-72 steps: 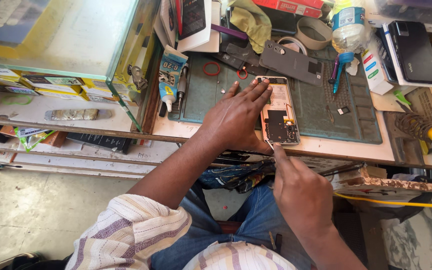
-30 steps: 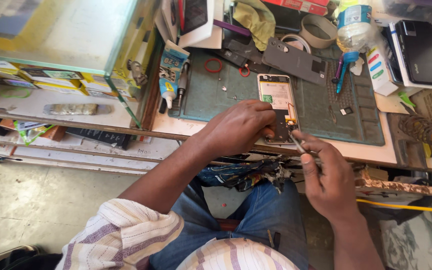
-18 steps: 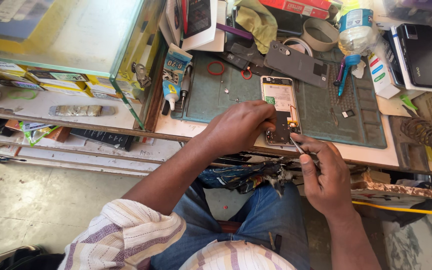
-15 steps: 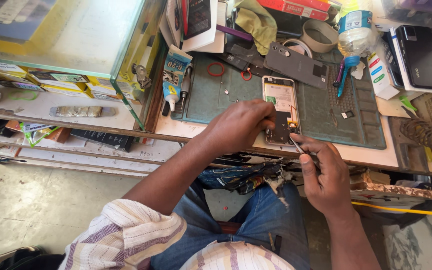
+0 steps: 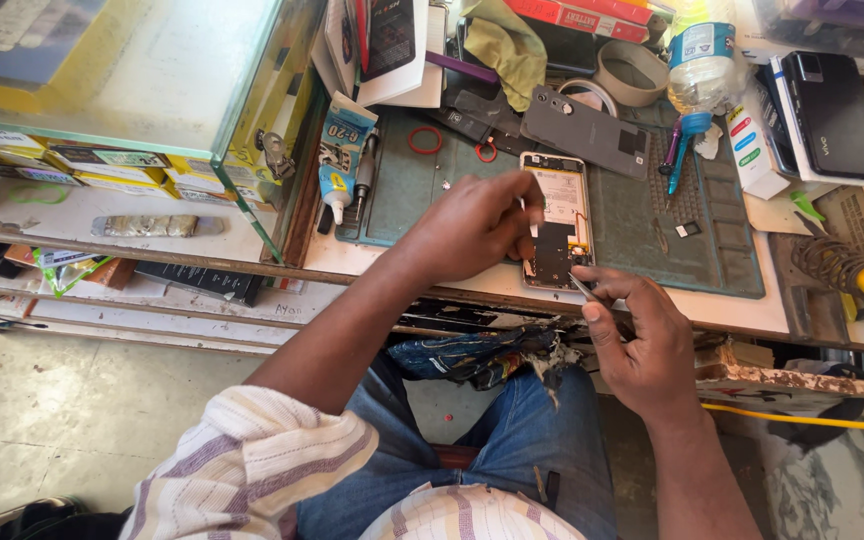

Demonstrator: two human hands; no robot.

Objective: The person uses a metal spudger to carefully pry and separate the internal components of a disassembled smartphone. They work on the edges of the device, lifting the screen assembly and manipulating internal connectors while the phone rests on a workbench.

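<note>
glue tube (image 5: 337, 160) | plastic bottle (image 5: 700, 60) | tape roll (image 5: 632, 72) | grey back cover (image 5: 585, 130)

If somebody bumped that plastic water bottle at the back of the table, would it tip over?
Probably. The water bottle looks tall, narrow and nearly empty, so likely light and tippy. Being round, it might roll, though the tape roll beside it could stop it.

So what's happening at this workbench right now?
A seated person works on an opened smartphone with its back cover off, lying on a grey-green repair mat. The left hand rests on the phone's left edge, steadying it. The right hand pinches a thin metal tool, its tip at the phone's lower end. The detached grey back cover lies just beyond the phone.
</note>
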